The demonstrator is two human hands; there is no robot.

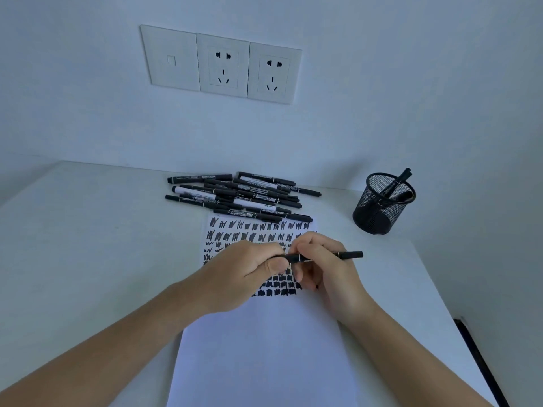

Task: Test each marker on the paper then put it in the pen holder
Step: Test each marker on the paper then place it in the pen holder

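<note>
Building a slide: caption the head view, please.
Left hand and right hand grip a marker over scribbled paper; pile, holder beyond.

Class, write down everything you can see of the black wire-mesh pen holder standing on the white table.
The black wire-mesh pen holder is a round, open-topped cup of fine, metal-looking mesh with a solid rim and a dark base. It stands upright on the white table, toward its far right side. A few black markers lean inside it, their ends poking above the rim. Nothing else touches it.
</note>
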